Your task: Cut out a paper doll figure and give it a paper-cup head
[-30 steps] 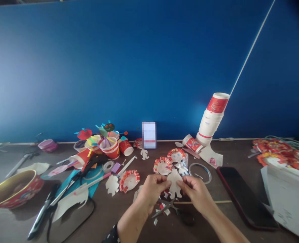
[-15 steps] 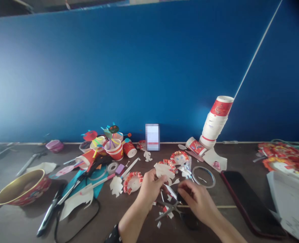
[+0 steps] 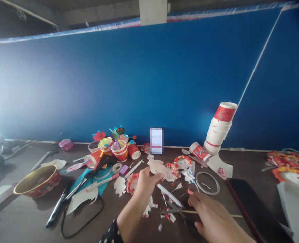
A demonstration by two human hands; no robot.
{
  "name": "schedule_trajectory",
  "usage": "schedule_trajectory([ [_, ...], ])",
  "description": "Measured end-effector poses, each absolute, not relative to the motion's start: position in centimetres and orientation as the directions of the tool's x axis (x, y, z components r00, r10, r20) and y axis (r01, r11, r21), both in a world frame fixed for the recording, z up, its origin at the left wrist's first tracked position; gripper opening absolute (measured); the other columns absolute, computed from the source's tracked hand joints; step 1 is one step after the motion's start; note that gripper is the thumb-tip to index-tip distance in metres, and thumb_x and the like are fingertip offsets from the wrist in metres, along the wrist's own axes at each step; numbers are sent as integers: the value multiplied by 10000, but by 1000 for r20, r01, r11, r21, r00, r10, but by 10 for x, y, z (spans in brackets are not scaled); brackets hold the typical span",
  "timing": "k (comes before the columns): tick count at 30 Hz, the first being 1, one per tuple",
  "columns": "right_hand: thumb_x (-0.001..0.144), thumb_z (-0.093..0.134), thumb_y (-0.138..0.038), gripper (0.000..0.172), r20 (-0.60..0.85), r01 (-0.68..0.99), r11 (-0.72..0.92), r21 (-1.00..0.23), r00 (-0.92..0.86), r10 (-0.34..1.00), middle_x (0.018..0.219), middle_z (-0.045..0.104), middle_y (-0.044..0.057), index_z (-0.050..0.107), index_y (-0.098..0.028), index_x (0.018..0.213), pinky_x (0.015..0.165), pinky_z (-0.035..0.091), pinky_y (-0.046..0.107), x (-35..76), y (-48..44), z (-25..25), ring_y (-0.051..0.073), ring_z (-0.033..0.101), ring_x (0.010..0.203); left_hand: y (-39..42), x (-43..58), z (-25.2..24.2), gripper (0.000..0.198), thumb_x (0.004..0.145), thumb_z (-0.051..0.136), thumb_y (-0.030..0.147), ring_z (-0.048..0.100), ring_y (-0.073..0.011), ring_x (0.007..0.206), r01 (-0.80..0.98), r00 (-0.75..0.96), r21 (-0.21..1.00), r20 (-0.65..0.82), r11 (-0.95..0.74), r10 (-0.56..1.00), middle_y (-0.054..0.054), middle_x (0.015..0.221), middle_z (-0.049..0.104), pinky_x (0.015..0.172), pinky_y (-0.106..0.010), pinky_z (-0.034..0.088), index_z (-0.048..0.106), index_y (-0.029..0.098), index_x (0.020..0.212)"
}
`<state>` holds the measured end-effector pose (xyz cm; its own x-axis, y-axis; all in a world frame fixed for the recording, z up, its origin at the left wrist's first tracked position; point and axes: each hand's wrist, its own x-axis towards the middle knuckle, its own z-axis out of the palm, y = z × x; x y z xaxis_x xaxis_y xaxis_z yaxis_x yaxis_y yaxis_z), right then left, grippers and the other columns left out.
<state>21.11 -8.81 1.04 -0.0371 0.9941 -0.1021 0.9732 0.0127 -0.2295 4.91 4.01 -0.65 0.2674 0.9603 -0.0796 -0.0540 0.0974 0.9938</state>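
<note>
My left hand point(image 3: 146, 184) pinches a white paper cutout point(image 3: 157, 167) with a wavy outline between thumb and fingers. My right hand point(image 3: 210, 212) is low over the table, thumb and forefinger apart beside the dark handles of the scissors point(image 3: 174, 209). I cannot tell whether it touches them. A small pinkish-red bit point(image 3: 190, 191) shows at its fingertips. Between the hands a white pen point(image 3: 170, 195) lies slanted, its lower end by the scissors. Paper scraps point(image 3: 168, 216) are strewn under the blades.
To the right lie a dark phone point(image 3: 255, 209), a clear ring point(image 3: 207, 183) and a leaning stack of paper cups point(image 3: 218, 130). On the left are decorated cups point(image 3: 119, 152), a gold-rimmed bowl point(image 3: 38, 182), a box cutter point(image 3: 57, 209) and a tape roll point(image 3: 117, 167). A lit screen point(image 3: 156, 140) stands at the back.
The view has tilted up a little. My right hand has moved down and right, its thumb spreading from the fingers. The pen now lies more exposed between the hands; my left hand keeps the cutout.
</note>
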Motion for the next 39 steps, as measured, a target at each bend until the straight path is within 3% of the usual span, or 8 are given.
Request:
schedule_trajectory([
  [3, 566, 573, -42, 453, -147, 987, -19, -159, -5, 989, 1159, 570, 153, 603, -149, 1005, 839, 443, 383, 204, -87, 14, 298, 531, 1035, 41, 48, -6, 132, 586, 655, 218, 509, -104, 481, -81, 250, 985, -128, 152, 960, -5, 519, 581, 465, -206, 362, 568, 130, 631],
  [7, 606, 515, -7, 353, -182, 997, -41, -72, 27, 983, 972, 662, 133, 636, -165, 898, 738, 483, 369, 197, -83, 8, 292, 609, 899, 42, 46, -2, 132, 561, 670, 198, 478, -82, 461, -126, 258, 973, -159, 196, 953, 5, 506, 563, 463, -202, 350, 570, 121, 597],
  [16, 649, 476, -95, 200, -54, 985, -22, -173, 13, 998, 708, 698, 55, 621, -224, 696, 561, 423, 303, 215, -75, -10, 256, 649, 677, 46, 38, 11, 188, 512, 725, 213, 503, -82, 500, -271, 179, 948, -124, 170, 976, -4, 542, 585, 518, -212, 377, 604, 111, 613],
  [22, 635, 519, -90, 177, -8, 978, 66, -197, -69, 998, 864, 653, 65, 581, -213, 747, 620, 428, 319, 215, -78, -9, 248, 616, 766, 50, 37, 11, 237, 488, 741, 236, 498, -82, 482, -263, 175, 941, -172, 215, 969, -13, 542, 587, 486, -210, 371, 613, 105, 639],
  [27, 603, 561, -80, 415, 53, 968, 79, -236, -68, 996, 1089, 578, 121, 553, -190, 1003, 767, 442, 363, 216, -79, -19, 272, 572, 957, 49, 39, 11, 235, 484, 742, 238, 486, -77, 463, -233, 178, 945, -190, 229, 965, 1, 499, 566, 452, -196, 329, 611, 107, 629],
  [31, 623, 549, -76, 309, -5, 975, 69, -212, -72, 997, 1165, 571, 149, 606, -180, 909, 818, 439, 366, 217, -78, -22, 278, 548, 1039, 47, 39, 12, 216, 504, 729, 237, 485, -76, 467, -245, 180, 942, -187, 228, 966, 0, 514, 570, 456, -198, 325, 604, 110, 628],
  [36, 641, 528, -139, 193, 15, 957, -29, -289, 35, 999, 837, 712, 67, 623, -229, 783, 649, 453, 324, 220, -73, -13, 265, 648, 792, 47, 36, 13, 208, 527, 716, 249, 501, -80, 492, -293, 150, 930, -184, 221, 972, 7, 534, 571, 481, -203, 340, 587, 125, 633],
  [39, 659, 523, -202, 109, 59, 903, -96, -418, 132, 989, 628, 680, 13, 595, -237, 734, 533, 399, 278, 222, -68, -11, 210, 620, 565, 47, 35, 17, 206, 532, 711, 239, 507, -80, 498, -335, 137, 914, -193, 228, 972, 13, 530, 564, 485, -202, 344, 574, 130, 641],
])
